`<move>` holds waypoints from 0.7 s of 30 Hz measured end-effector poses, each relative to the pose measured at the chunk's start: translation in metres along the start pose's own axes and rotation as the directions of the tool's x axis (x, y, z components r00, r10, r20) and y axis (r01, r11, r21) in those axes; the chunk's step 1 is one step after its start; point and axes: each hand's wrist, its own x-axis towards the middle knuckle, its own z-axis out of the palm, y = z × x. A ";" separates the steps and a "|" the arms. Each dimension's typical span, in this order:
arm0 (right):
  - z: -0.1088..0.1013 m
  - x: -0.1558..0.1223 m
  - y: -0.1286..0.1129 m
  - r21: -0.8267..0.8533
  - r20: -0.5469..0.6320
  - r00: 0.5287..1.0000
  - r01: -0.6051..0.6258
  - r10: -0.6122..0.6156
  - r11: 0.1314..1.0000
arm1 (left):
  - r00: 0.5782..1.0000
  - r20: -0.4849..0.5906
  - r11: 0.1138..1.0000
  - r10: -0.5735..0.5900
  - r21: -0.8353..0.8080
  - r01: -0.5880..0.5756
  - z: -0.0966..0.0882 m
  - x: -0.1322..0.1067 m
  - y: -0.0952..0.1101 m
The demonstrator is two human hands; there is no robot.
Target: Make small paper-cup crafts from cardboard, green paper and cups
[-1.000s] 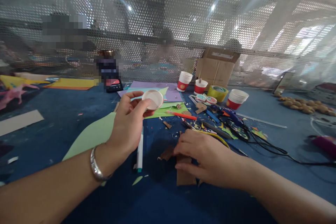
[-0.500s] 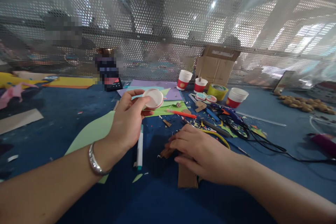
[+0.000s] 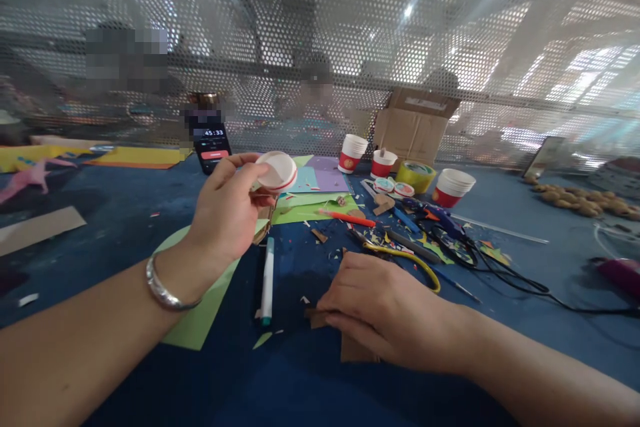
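Observation:
My left hand (image 3: 225, 207) is raised over the table, thumb and fingers pinching a shallow white paper-cup bottom (image 3: 278, 172) with a thin red line round its edge. Low over the tabletop, my right hand (image 3: 380, 303) has its fingers closed on a small piece of brown cardboard (image 3: 316, 318). A second cardboard strip (image 3: 354, 349) lies partly hidden beneath that hand. Between the hands rests a white marker (image 3: 268, 287) with teal ends. Under my left forearm spreads a pale green sheet (image 3: 200, 320). Yellow-handled scissors (image 3: 417, 258) lie just beyond my right hand.
Red and white paper cups (image 3: 353, 155), yellow tape (image 3: 416, 177) and a cardboard box (image 3: 415, 123) stand at the back. A glue gun (image 3: 445, 217) trails a black cable to the right. An orange pen (image 3: 353, 218) and paper scraps lie mid-table. A phone (image 3: 213, 147) stands back left.
My left hand has shifted left and slightly up with the cup bottom. My right hand has moved down and toward me, its fingers drawing together over the cardboard.

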 end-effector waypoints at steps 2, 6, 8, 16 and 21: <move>-0.001 -0.002 0.002 -0.045 -0.058 0.998 0.000 -0.002 0.999 | 1.000 -0.005 1.000 -0.006 0.009 0.007 -0.001 0.001 0.000; -0.014 -0.012 0.019 -0.111 -0.249 0.962 -0.148 0.117 0.983 | 0.999 -0.033 0.999 -0.018 0.050 0.020 -0.001 0.000 -0.001; -0.026 -0.017 0.030 -0.136 -0.253 0.927 -0.318 0.278 0.938 | 0.999 -0.030 0.998 -0.020 0.061 0.022 -0.001 -0.001 -0.002; -0.051 -0.023 0.033 -0.294 0.133 0.762 -0.580 0.633 0.760 | 0.999 -0.022 0.995 -0.048 0.086 0.050 0.000 -0.005 -0.001; -0.048 -0.025 0.027 -0.309 0.224 0.728 -0.578 0.648 0.755 | 0.999 -0.014 0.997 -0.031 0.076 0.032 0.000 -0.003 -0.001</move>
